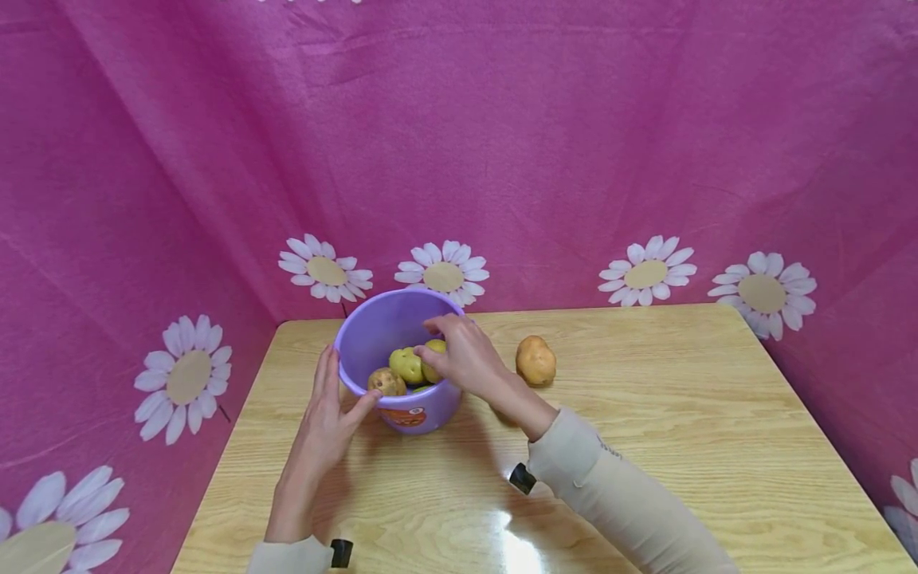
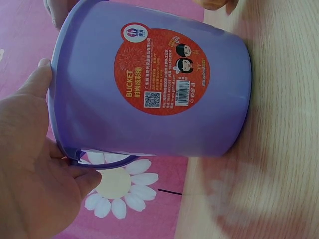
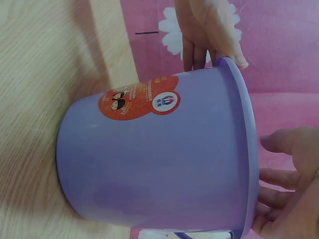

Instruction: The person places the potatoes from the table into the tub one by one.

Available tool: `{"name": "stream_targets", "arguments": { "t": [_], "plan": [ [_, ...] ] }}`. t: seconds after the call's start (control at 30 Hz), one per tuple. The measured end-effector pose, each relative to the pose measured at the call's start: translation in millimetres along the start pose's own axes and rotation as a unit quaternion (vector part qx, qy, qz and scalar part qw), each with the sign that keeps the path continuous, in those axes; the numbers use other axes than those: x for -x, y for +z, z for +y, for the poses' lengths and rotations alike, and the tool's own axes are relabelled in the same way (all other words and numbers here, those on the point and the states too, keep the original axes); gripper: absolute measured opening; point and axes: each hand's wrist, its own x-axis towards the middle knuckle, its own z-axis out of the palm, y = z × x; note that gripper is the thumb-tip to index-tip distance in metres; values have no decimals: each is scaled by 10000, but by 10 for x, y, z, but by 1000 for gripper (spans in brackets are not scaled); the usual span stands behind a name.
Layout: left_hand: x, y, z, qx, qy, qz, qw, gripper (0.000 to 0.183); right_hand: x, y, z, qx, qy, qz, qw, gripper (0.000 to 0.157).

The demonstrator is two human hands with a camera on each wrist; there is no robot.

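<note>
A purple plastic bucket point(image 1: 423, 418) with a red label stands upright on the table, several potatoes point(image 1: 406, 365) lying inside. My left hand point(image 1: 326, 422) holds its rim at the left, thumb on the front edge and fingers along the outer side; the left wrist view shows the fingers by the handle point(image 2: 117, 163). Over the right side of the rim reaches my right hand point(image 1: 466, 355), thumb and fingers loosely bent apart above the potatoes. Its thumb overlaps one potato in the head view. Nothing shows between thumb and fingers in the right wrist view.
On the wooden table point(image 1: 645, 430), a potato point(image 1: 536, 361) lies right of the bucket. Another brown thing, mostly hidden, sits under my right wrist. Pink cloth point(image 1: 545, 159) with white flowers hangs behind and at both sides.
</note>
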Motion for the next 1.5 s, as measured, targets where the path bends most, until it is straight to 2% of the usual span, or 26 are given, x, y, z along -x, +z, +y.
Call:
{"name": "stream_targets", "arguments": {
  "t": [0.17, 0.33, 0.63, 0.8, 1.07, 1.5],
  "plan": [
    [-1, 8, 8, 28, 46, 22, 10000, 96, 19, -22, 2, -66, 15, -30, 10000, 41],
    [-9, 5, 13, 6, 48, 15, 10000, 96, 39, -78, 34, -495, -117, 124, 9986, 38],
    [-17, 7, 11, -9, 35, -2, 10000, 96, 102, -327, 156, -695, -230, 524, 9959, 40],
    [-12, 3, 13, -34, 43, 30, 10000, 96, 147, -478, 267, -664, -111, 665, 9955, 42],
    [-5, 4, 10, -52, 74, 57, 9999, 96, 226, -655, 454, -681, 356, 869, 9932, 45],
    [8, 9, 15, -56, -3, 27, 10000, 96, 397, -868, 842, -698, 556, 1543, 9840, 45]
  ]
}}
